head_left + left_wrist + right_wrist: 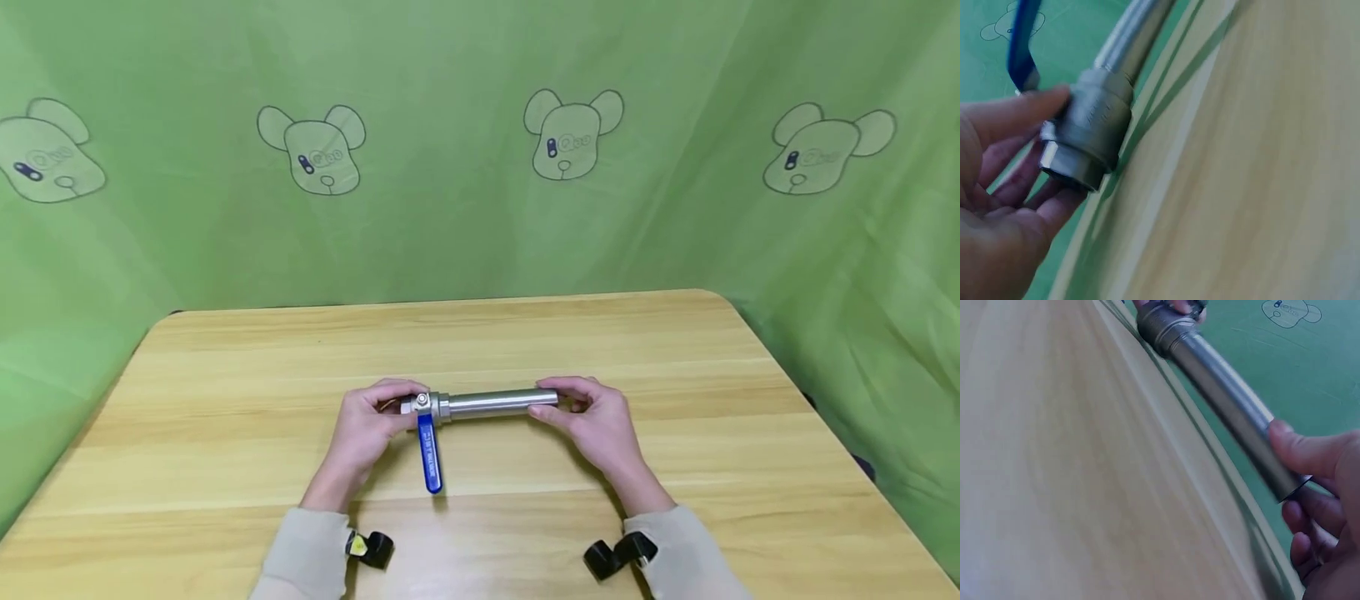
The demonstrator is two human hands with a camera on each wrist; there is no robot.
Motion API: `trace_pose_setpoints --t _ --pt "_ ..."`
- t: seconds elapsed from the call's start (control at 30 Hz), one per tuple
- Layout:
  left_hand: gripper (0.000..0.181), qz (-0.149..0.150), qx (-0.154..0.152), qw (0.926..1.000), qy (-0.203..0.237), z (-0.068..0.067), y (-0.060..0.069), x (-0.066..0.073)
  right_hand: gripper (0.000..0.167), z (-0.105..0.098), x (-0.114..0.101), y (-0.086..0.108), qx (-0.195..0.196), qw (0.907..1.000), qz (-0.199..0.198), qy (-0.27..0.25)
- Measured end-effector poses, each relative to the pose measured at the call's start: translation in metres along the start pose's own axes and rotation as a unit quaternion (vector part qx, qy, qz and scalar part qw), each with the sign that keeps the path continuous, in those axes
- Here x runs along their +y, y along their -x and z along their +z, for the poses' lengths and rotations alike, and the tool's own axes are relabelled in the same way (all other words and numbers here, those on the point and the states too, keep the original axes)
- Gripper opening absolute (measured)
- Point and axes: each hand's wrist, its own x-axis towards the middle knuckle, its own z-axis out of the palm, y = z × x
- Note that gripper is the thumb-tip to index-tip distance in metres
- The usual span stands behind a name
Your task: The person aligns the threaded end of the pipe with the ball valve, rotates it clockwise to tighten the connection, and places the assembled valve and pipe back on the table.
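A steel ball valve [1088, 128] with a blue lever handle [429, 454] is joined to a straight steel pipe [498, 403]. The pair lies crosswise in front of me, the lever pointing toward my body. My left hand [369, 421] pinches the valve body at the left end, thumb on the near side and fingers round the far side. At the other end, my right hand [596, 417] grips the pipe between thumb and fingers. The right wrist view shows the pipe's open end [1294, 489] beside the right fingers. Whether the pipe touches the table is hard to tell.
A wooden table [225, 467] with rounded far corners lies below both hands. Green cloth [450, 225] printed with bear heads hangs behind and at the sides. Black wrist cameras [375, 550] are strapped to both sleeves.
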Motion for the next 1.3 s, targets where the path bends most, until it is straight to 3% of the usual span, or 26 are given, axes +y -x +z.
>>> trace_pose_setpoints --t 0.17,0.37,0.8,1.3 --pt "0.043 -0.015 0.007 0.9998 0.009 0.003 0.000 -0.001 0.032 0.001 -0.001 -0.003 -0.004 0.9993 -0.011 0.036" --pt "0.044 -0.026 0.010 0.9995 0.016 0.005 0.000 0.000 0.028 0.001 -0.002 -0.003 -0.003 0.9989 -0.010 0.046" --pt "0.044 -0.012 -0.063 0.9980 0.001 -0.001 0.006 -0.009 0.033 0.002 0.002 0.002 -0.010 0.9995 0.017 0.024" --pt "0.044 -0.013 -0.060 0.9981 -0.001 -0.003 0.006 -0.013 0.033 0.005 0.007 0.000 -0.017 0.9994 0.018 0.025"
